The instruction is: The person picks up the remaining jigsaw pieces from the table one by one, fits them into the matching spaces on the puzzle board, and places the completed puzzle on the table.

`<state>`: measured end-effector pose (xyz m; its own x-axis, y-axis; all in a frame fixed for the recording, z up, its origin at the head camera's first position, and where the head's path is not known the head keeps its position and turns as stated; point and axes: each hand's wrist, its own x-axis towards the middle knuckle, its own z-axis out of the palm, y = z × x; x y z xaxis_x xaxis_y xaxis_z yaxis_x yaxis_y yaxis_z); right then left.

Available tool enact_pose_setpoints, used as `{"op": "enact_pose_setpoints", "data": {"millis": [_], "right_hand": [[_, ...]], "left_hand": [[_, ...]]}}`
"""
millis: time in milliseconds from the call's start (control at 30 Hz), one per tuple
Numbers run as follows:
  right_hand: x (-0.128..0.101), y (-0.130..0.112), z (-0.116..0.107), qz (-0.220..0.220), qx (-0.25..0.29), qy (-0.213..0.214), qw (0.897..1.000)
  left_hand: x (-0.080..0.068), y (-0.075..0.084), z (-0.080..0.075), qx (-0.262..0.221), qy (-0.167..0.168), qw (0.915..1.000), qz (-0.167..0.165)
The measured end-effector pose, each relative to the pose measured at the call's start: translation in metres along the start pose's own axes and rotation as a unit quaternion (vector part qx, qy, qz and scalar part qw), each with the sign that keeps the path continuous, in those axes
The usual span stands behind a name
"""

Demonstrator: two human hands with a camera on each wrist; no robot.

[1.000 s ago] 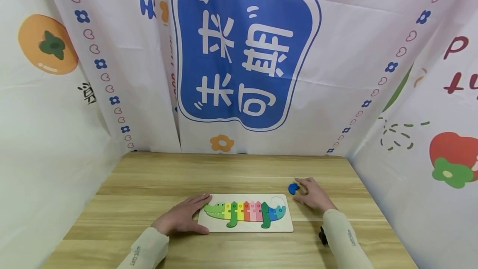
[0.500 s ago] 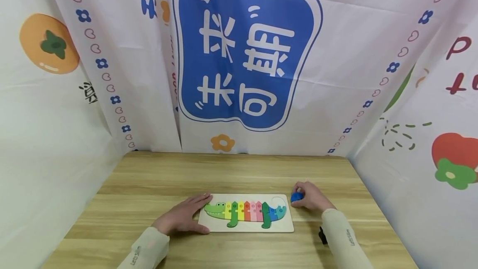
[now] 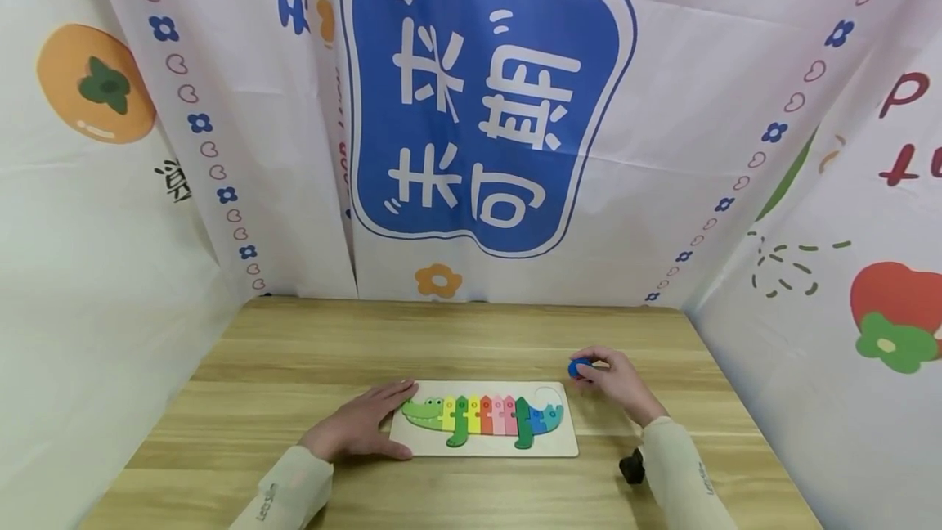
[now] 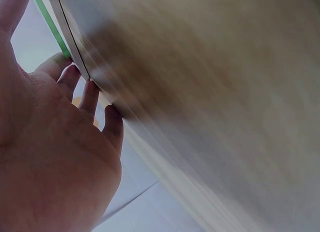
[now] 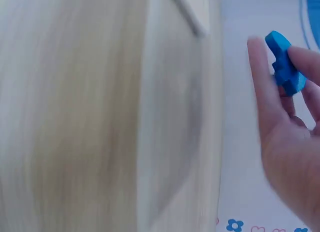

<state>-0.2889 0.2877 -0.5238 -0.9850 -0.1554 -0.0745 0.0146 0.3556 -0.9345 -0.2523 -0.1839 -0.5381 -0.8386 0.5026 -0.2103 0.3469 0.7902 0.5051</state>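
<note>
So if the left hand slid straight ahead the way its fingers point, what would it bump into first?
The left hand points right, its fingertips at the puzzle board edge. It would probably meet the green crocodile head first, though depth is hard to judge.

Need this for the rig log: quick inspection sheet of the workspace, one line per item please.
Surface: wooden table, light grain.
Job's things: crocodile puzzle board flat near the front edge, coloured pieces seated, the tail slot at its right end unfilled; blue puzzle piece held off the table, to the right of the board.
Clutter: small black object beside the right sleeve; what it is cannot be told.
Grippers: left hand rests flat on the board's left end; right hand pinches the blue puzzle piece.
Cables: nothing seen.
Surroundings: printed white curtains on three sides.
</note>
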Motion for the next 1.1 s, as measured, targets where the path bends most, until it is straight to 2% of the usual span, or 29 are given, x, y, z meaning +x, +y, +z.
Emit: {"op": "enact_pose_setpoints", "data": {"millis": [133,333,500,733,1100], "right_hand": [[0.000,-0.005,0.003,-0.005,-0.023,0.025,0.999],[-0.001,-0.005,0.010,-0.006,-0.002,-0.001,1.000],[-0.001,-0.007,0.013,-0.021,0.018,-0.002,1.000],[-0.005,-0.016,0.014,-0.042,-0.018,-0.007,0.999],[-0.006,-0.022,0.015,-0.055,-0.038,-0.017,0.998]], "left_hand": [[-0.001,0.000,-0.001,0.001,0.001,1.0000,0.006],[-0.002,0.002,-0.002,-0.001,0.002,0.9999,0.012],[-0.002,0.002,-0.002,-0.004,0.002,0.9999,0.011],[-0.001,0.000,0.000,0.001,0.002,1.0000,0.005],[-0.002,0.001,-0.001,0.007,-0.003,1.0000,0.005]]}}
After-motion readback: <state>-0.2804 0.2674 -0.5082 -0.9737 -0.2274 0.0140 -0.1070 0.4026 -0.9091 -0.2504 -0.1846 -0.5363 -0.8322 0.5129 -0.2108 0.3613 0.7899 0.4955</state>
